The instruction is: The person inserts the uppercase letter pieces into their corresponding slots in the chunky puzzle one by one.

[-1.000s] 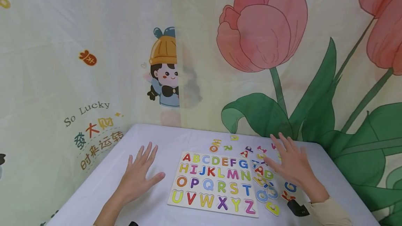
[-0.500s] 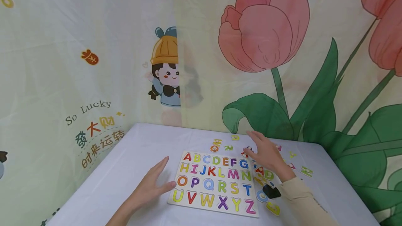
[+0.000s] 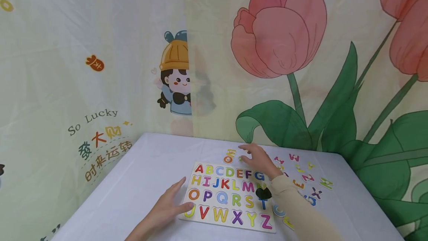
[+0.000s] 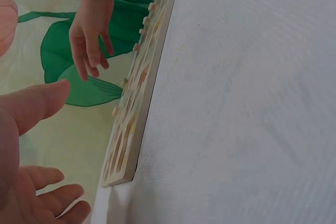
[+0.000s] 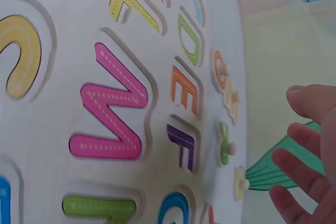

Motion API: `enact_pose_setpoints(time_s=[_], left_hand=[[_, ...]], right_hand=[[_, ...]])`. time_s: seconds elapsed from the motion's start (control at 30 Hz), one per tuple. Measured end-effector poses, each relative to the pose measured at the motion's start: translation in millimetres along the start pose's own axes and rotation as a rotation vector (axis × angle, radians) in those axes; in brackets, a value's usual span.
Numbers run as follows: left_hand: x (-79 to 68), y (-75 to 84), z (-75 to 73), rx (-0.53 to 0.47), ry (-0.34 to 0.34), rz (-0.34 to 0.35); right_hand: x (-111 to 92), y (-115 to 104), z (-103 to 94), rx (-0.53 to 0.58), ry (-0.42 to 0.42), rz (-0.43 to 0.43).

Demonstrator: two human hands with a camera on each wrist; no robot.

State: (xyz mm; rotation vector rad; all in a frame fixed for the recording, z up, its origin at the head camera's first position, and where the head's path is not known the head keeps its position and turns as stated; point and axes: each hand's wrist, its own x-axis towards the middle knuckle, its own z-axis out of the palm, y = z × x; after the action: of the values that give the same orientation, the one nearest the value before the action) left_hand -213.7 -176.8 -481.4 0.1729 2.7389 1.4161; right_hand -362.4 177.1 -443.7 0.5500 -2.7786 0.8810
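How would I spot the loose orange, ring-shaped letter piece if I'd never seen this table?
On the white-covered table, find the pale rectangular alphabet board. Just past its far edge, left of the person's bare right hand, lies the loose orange, ring-shaped letter piece. Its rounded outline sets it apart from the angular yellow-orange letter piece just behind it.

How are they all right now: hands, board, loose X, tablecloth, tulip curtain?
Pale wooden rectangular alphabet board: lying flat
Bare left hand: relaxed, holding nothing
Bare right hand: fingers bent, holding nothing
Purple X-shaped loose letter: lying off the board
White fabric tablecloth: spread out
Tulip-print fabric curtain: hanging
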Motion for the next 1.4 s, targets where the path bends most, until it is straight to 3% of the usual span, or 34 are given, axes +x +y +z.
enact_pose_setpoints(time_s=[0.2,0.6,0.93,1.4], left_hand=[[0.0,-1.9,5.2,-0.033,0.004,0.001],[3.5,-11.2,13.4,-0.040,-0.006,-0.096],[7.1,-16.6,13.2,0.063,-0.093,-0.052],[5.5,-15.9,11.3,0.124,-0.094,0.001]], right_hand=[[14,-3,18.9,0.040,-0.052,0.009],[33,-6,44.8,0.010,-0.088,0.070],[39,-4,59.0,-0.042,-0.070,0.079],[46,-4,64.6,-0.113,-0.023,0.080]])
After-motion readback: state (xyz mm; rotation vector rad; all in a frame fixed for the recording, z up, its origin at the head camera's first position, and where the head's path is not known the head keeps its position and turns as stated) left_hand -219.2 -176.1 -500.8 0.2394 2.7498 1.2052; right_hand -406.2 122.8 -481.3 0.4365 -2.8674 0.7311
